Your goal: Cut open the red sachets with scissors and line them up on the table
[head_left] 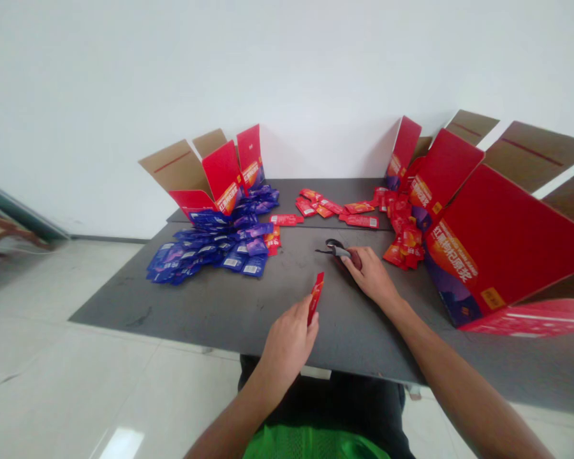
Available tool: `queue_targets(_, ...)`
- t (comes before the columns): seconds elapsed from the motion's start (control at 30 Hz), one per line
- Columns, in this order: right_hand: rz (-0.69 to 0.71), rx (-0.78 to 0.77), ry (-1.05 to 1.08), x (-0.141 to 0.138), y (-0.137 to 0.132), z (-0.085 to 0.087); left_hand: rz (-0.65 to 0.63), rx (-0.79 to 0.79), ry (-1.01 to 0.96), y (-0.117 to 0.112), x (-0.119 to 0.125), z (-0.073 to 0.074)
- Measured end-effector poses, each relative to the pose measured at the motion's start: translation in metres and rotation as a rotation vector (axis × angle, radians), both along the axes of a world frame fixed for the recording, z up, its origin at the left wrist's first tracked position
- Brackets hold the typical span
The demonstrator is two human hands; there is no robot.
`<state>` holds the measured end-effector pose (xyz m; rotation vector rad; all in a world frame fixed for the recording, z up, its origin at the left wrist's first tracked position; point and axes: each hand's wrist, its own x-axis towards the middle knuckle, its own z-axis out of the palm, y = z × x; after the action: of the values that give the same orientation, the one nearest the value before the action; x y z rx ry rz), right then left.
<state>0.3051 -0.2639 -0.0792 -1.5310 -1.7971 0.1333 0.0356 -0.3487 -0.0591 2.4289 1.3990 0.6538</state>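
My left hand (pixel 289 338) pinches a narrow red sachet (pixel 316 298) upright between thumb and fingers, above the dark grey table (pixel 249 312). My right hand (pixel 369 275) grips a pair of dark-handled scissors (pixel 337 250), whose short blades point left across the table. A heap of blue-purple sachets (pixel 210 247) lies left of the scissors. Loose red sachets (pixel 358 220) are strewn across the far side of the table, and more are piled (pixel 404 245) just beyond my right hand.
An open red-and-cardboard carton (pixel 210 172) stands at the back left behind the blue heap. Further open cartons (pixel 502 236) crowd the right end, one large panel overhanging the table edge. A white wall rises behind the table, and a tiled floor lies left of it.
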Motion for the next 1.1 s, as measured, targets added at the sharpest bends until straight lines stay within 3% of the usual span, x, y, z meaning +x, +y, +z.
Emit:
queue_targets(0.1,-0.012,-0.011,0.025,0.005,0.002,-0.001,0.093,-0.098,-0.031,0.005,-0.004,0.002)
queue_targets(0.23,-0.014,-0.018,0.038,0.010,0.004,-0.001,0.124,-0.086,-0.072,0.006,-0.007,-0.008)
queue_targets(0.53,0.030,-0.016,-0.005,0.012,0.005,-0.002,-0.058,0.204,-0.024,-0.010,-0.017,-0.017)
queue_targets(0.7,-0.004,0.089,0.002,-0.001,-0.003,0.025,-0.214,0.247,-0.071,-0.032,-0.028,-0.026)
queue_targets(0.77,0.058,0.137,-0.008,-0.019,-0.013,0.039,-0.273,0.286,-0.081,-0.038,-0.029,-0.030)
queue_targets(0.87,0.261,0.106,-0.067,-0.054,-0.037,0.051,-0.332,0.371,-0.087,-0.043,-0.029,-0.038)
queue_targets(1.0,0.515,0.044,-0.228,-0.091,-0.068,0.037,-0.336,0.387,-0.036,-0.043,-0.030,-0.045)
queue_targets(1.1,0.585,0.015,-0.295,-0.095,-0.070,0.020,-0.351,0.359,0.006,-0.041,-0.032,-0.045)
